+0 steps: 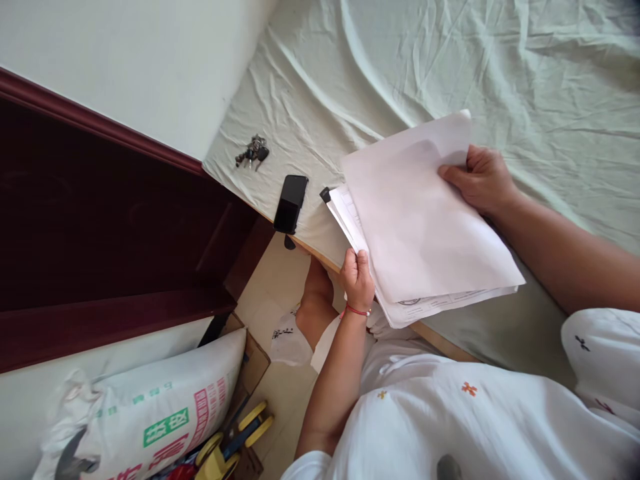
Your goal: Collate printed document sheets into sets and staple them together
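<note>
A stack of paper sheets (420, 220) is held tilted above the cloth-covered surface, its top sheet blank and white. Under it, the edges of printed sheets show, with part of a round stamp near the lower edge. My left hand (357, 277), with a red string at the wrist, grips the stack's left edge between thumb and fingers. At the upper right edge my right hand (483, 177) pinches the top sheet, thumb in front and the other fingers mostly hidden behind. A small black piece (325, 195) shows at the stack's left corner; its kind is unclear.
Pale green wrinkled cloth (310, 87) covers the surface. Beyond my left hand lie a black phone (291, 204) near the edge and a bunch of keys (253, 152). Lower left, a printed white sack (165, 400) and a yellow-wheeled object (235, 440) rest beside dark red furniture (100, 213).
</note>
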### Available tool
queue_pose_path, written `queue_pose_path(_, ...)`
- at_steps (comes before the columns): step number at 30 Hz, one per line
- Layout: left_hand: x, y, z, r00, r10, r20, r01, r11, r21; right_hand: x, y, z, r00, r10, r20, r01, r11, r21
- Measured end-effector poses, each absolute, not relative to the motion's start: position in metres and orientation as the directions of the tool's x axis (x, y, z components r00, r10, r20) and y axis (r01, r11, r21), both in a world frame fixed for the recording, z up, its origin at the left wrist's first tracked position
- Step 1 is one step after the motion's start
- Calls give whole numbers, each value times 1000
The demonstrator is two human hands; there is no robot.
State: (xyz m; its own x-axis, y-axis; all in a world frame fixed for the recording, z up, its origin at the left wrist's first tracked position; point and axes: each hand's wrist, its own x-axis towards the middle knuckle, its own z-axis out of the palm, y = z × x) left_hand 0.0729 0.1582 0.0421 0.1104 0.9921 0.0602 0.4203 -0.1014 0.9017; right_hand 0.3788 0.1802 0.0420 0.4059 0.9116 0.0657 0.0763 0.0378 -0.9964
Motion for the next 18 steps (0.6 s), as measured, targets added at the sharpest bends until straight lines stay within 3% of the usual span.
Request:
queue_pose_path(5, 73, 159, 42, 119, 991, 62, 421, -107, 901, 377, 179, 46, 394, 916, 77, 142, 22, -990)
queue_pose_path(18, 74, 159, 41, 69, 997, 47, 413, -72, 908, 377, 180, 42, 467, 883, 46, 62, 19, -998)
